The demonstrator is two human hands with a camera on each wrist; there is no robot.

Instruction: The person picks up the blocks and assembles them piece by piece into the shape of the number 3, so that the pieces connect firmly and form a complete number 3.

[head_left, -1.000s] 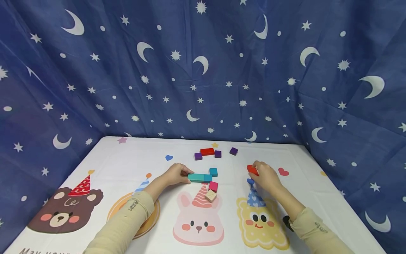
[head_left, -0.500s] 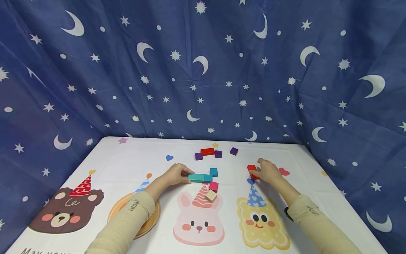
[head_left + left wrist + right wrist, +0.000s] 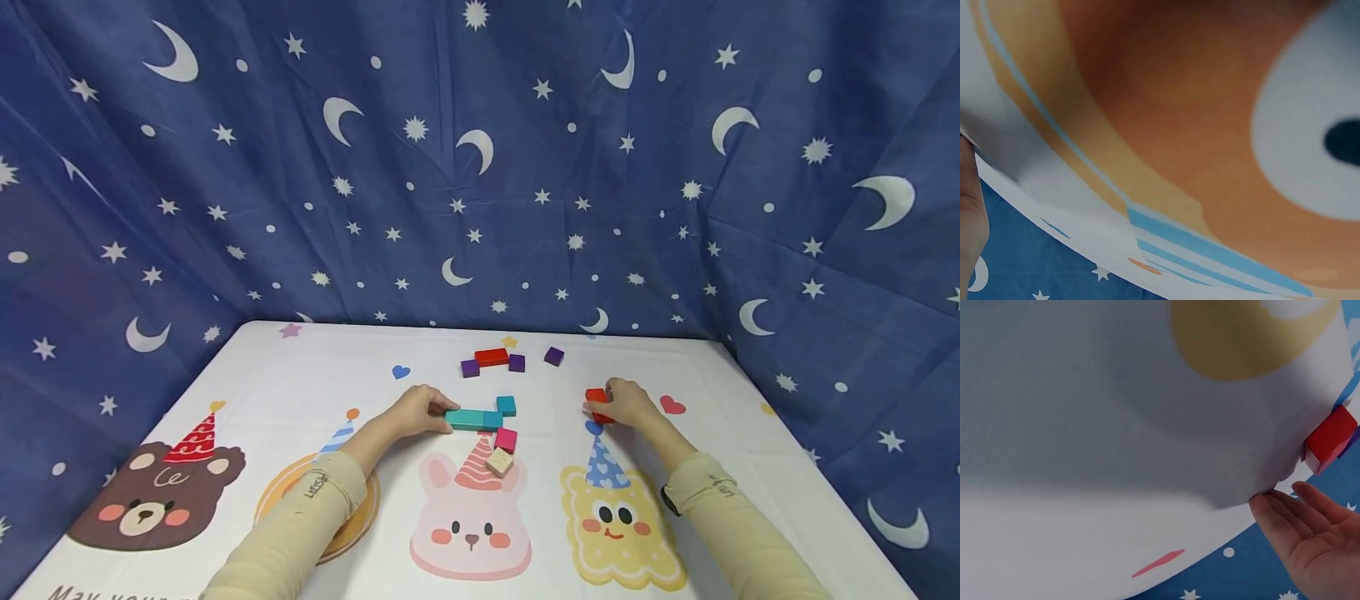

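Note:
In the head view my left hand holds the left end of a long turquoise block between thumb and finger, flat on the table. A blue block continues that row at its right end. Further right, my right hand is at a red block, one digit lying across it in the head view. From the right wrist, my fingers look extended, their tips by the tabletop, and the red block stands beyond them. Only an edge of my left hand shows in the left wrist view.
A small blue block lies behind the row; a pink block and a beige block lie before it. Farther back are a red block and purple blocks. A starry curtain hangs behind the table.
My right hand loosens from the red block and shifts right, then a digit comes back across it. The block now sits more lengthwise. The left hand stays at the turquoise block.

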